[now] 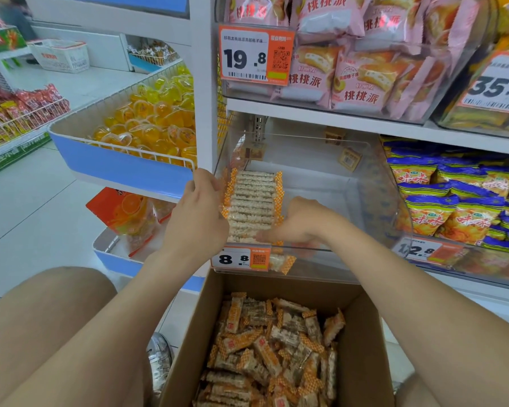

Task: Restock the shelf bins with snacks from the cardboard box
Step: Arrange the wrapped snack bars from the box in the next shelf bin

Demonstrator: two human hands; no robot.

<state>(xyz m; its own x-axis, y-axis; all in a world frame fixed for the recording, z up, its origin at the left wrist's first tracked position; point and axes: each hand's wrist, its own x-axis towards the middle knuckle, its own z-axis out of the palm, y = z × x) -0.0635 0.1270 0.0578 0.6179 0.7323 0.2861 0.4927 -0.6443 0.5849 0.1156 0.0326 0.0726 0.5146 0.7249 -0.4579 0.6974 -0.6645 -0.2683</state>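
Note:
A neat row of orange-and-white wrapped snack bars (252,202) lies in the left part of a clear plastic shelf bin (329,254). My left hand (199,210) grips the row's left side, thumb toward the back. My right hand (294,220) presses on the row's right front, fingers curled over the bars at the bin's front lip. Below the bin stands an open cardboard box (362,333) holding several loose bars (274,353) of the same snack. One bar lies at the bin's front beside the 8.8 price tag (240,258).
The right part of the clear bin holds a few small packets at the back. Neighbouring bins hold yellow-blue snack bags (453,207), pink pie packs (362,69) above, and orange jelly cups (150,121) in a wire basket to the left. My knee (50,318) is beside the box.

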